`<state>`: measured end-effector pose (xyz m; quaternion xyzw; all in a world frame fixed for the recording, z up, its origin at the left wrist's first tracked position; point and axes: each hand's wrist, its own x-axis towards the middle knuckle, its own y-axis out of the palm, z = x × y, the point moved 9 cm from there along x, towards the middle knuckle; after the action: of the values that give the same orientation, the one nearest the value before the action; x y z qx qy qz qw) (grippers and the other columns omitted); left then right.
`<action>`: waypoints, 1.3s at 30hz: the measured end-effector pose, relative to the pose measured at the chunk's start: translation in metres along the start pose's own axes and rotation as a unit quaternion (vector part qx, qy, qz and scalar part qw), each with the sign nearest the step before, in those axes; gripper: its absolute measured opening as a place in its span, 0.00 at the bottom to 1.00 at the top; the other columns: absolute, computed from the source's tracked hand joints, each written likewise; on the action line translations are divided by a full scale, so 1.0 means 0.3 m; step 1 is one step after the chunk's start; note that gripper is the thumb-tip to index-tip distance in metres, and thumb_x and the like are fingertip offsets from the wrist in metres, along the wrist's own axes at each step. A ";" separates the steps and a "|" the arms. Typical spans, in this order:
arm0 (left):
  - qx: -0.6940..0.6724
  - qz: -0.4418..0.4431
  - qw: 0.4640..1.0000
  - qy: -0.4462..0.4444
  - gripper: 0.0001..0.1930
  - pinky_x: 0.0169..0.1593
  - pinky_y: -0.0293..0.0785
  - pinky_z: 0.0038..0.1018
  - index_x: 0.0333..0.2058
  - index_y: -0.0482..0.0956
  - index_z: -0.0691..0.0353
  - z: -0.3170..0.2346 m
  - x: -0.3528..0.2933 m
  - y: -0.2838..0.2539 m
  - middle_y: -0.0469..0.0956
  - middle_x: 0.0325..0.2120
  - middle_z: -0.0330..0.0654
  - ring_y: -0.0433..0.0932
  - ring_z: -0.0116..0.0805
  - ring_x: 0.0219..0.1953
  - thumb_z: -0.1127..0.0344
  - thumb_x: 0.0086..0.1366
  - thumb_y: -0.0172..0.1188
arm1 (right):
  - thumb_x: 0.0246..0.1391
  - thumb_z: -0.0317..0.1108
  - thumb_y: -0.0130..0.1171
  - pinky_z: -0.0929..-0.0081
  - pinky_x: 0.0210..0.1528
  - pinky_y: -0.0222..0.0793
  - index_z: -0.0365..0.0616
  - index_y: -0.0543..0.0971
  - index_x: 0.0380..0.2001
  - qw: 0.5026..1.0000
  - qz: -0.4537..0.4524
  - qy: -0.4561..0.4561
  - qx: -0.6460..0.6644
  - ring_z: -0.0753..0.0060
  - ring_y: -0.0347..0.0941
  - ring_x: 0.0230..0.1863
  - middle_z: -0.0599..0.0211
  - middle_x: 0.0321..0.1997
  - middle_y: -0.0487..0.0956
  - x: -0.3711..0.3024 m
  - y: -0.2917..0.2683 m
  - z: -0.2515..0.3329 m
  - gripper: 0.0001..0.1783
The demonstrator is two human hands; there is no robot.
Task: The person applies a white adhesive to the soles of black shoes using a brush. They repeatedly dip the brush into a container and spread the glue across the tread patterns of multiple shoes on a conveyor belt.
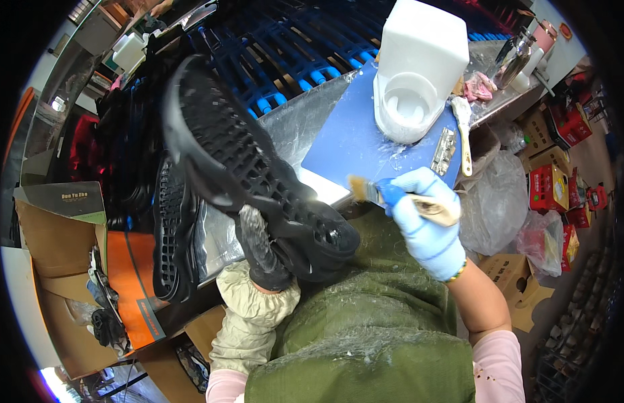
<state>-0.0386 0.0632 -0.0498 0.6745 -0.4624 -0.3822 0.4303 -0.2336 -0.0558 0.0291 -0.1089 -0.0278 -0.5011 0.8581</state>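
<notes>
My left hand [258, 245], in a dark, whitish-smeared glove, grips a black shoe sole [221, 127] from its underside edge. The sole is tilted, its gridded hollow side facing up, and its toe end is slightly blurred. My right hand [426, 218], in a light blue glove, is closed around the handle of a paintbrush [360, 189]. Its tan bristles point left toward the sole, a short gap away. A second black sole [167, 232] stands at the left beside the bench edge. Beyond my right hand is a white container [423, 47] with a round, open well at its front.
Under the container lies a blue board [339, 138] bearing a metal strip [443, 151] and a white-coated brush [464, 127]. Blue-ended racks [278, 67] run along the back. An open carton [63, 235] stands left; plastic bags [497, 201] and red boxes [550, 188] are right.
</notes>
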 end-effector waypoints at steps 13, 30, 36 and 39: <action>0.134 0.003 0.991 -0.008 0.32 0.58 0.79 0.38 0.66 0.65 0.64 0.042 0.027 -0.049 0.75 0.54 0.50 0.80 0.44 0.51 0.43 0.76 0.44 | 0.60 0.34 0.63 0.79 0.37 0.77 0.37 0.83 0.36 0.981 0.120 0.094 0.121 0.80 0.80 0.33 0.68 0.35 0.85 -0.050 0.010 0.038 0.10; -0.089 0.121 0.986 -0.070 0.35 0.65 0.74 0.52 0.71 0.58 0.56 0.229 -0.121 0.037 0.68 0.63 0.55 0.74 0.54 0.61 0.37 0.77 0.42 | 0.61 0.41 0.59 0.73 0.36 0.79 0.41 0.83 0.33 0.986 0.096 -0.025 -0.134 0.68 0.84 0.31 0.58 0.27 0.85 0.227 0.148 0.051 0.14; -0.234 -0.001 0.964 -0.127 0.34 0.65 0.72 0.55 0.71 0.60 0.53 0.248 -0.163 0.004 0.68 0.64 0.54 0.74 0.56 0.61 0.39 0.76 0.45 | 0.59 0.41 0.63 0.66 0.38 0.78 0.44 0.81 0.30 0.976 0.080 -0.094 -0.181 0.57 0.82 0.29 0.56 0.26 0.83 0.282 0.246 0.077 0.11; -0.299 0.060 0.946 -0.114 0.34 0.58 0.81 0.44 0.67 0.61 0.60 0.267 -0.190 -0.053 0.72 0.58 0.52 0.78 0.47 0.55 0.42 0.75 0.50 | 0.59 0.39 0.61 0.62 0.41 0.78 0.47 0.81 0.31 0.949 -0.036 -0.203 -0.239 0.55 0.82 0.33 0.58 0.28 0.83 0.342 0.194 0.118 0.08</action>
<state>-0.1232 0.1026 -0.0850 0.4382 -0.4123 -0.5504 0.5788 -0.1301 -0.1081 0.0705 -0.4093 -0.0849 -0.4908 0.7644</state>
